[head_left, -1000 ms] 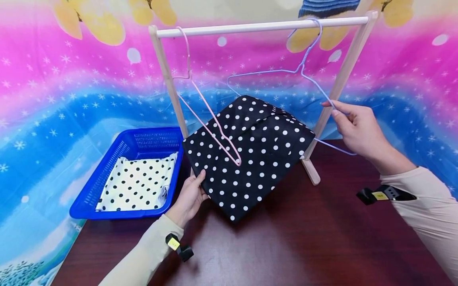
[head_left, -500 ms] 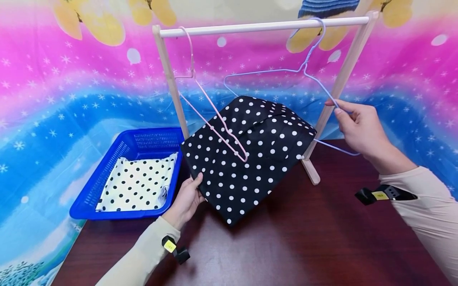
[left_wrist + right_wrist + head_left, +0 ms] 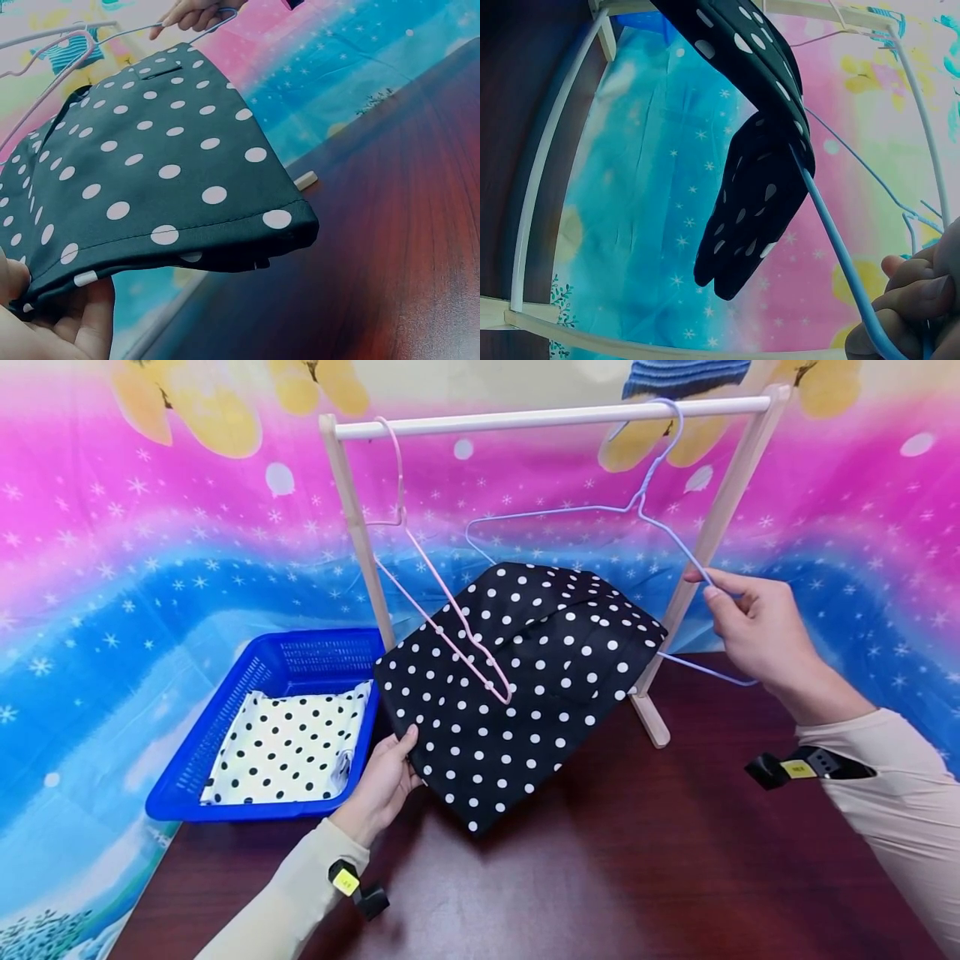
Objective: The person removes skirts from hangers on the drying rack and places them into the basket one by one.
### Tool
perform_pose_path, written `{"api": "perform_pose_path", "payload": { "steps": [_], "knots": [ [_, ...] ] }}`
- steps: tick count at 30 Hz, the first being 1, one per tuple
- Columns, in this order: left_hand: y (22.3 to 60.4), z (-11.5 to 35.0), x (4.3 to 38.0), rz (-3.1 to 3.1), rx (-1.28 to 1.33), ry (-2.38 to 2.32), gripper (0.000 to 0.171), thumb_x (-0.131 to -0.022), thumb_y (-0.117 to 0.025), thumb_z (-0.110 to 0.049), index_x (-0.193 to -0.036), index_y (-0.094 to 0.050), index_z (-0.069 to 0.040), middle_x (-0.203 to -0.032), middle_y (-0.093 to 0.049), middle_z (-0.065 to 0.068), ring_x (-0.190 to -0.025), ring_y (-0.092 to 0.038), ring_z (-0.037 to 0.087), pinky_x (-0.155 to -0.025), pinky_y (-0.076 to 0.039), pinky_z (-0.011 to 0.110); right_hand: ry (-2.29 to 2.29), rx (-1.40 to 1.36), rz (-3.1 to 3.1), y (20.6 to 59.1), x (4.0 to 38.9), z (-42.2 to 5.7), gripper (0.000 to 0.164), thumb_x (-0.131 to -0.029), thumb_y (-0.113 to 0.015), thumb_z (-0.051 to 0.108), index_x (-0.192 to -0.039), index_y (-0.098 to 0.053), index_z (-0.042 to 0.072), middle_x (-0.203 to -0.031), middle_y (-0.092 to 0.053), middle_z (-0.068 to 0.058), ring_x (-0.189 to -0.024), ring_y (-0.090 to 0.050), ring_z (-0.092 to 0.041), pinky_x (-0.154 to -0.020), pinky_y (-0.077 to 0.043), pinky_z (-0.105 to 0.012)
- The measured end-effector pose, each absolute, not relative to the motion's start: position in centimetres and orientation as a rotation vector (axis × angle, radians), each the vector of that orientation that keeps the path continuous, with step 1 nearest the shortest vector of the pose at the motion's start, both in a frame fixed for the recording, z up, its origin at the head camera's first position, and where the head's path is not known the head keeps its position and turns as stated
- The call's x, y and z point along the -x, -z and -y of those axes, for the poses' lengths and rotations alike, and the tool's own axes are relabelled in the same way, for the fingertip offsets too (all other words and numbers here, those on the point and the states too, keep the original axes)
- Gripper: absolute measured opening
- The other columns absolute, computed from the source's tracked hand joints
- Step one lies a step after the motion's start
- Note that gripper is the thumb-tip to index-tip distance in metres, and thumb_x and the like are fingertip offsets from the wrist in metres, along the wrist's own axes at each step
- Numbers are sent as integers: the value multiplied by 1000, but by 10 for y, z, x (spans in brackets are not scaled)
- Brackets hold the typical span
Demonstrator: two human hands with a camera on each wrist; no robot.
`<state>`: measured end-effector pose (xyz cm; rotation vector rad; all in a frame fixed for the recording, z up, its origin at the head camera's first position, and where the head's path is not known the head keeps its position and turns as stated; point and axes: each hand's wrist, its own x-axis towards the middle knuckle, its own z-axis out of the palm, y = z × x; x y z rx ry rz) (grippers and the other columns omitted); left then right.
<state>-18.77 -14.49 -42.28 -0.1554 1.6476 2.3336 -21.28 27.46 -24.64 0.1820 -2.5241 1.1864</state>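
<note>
A black cloth with white polka dots (image 3: 487, 702) is draped over the lower bar of a light-blue wire hanger (image 3: 555, 512), which hooks on the wooden rail. My left hand (image 3: 382, 785) pinches the cloth's left edge, thumb on top; a stitched hem (image 3: 180, 234) runs along that edge in the left wrist view. My right hand (image 3: 757, 622) holds the blue hanger's sloping right arm between thumb and fingers. In the right wrist view, a shorter flap of cloth (image 3: 750, 210) hangs behind the bar. A pink hanger (image 3: 427, 560) overlaps the cloth's front.
The wooden rack (image 3: 555, 418) stands on a dark red-brown table (image 3: 600, 877). At left, a blue plastic basket (image 3: 180, 785) contains a folded white cloth with black dots (image 3: 292, 747). A printed backdrop (image 3: 225, 527) hangs behind.
My left hand has drawn the cloth's near edge left and slightly down. The pink hanger has swung a little against the cloth. My right hand has shifted slightly right with the blue hanger.
</note>
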Motion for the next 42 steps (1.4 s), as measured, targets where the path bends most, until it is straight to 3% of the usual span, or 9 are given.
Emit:
{"api": "perform_pose_path", "payload": {
  "steps": [30, 42],
  "knots": [
    [412, 160, 184, -1650, 190, -2353, 31, -110, -38, -36, -124, -52, -11, -93, -75, -13, -90, -71, 2, -77, -56, 23, -1209, -168, 2512, 248, 214, -278, 36, -107, -47, 28, -138, -62, 16, -52, -32, 10, -39, -25, -12, -36, -20, -37],
    [410, 163, 183, -1657, 175, -2353, 32, -110, -39, -36, -123, -52, -10, -94, -76, -12, -90, -72, 2, -78, -56, 23, -1230, -154, 2484, 248, 213, -280, 33, -107, -49, 26, -135, -65, 20, -51, -32, 11, -42, -26, -11, -36, -19, -37]
  ]
}}
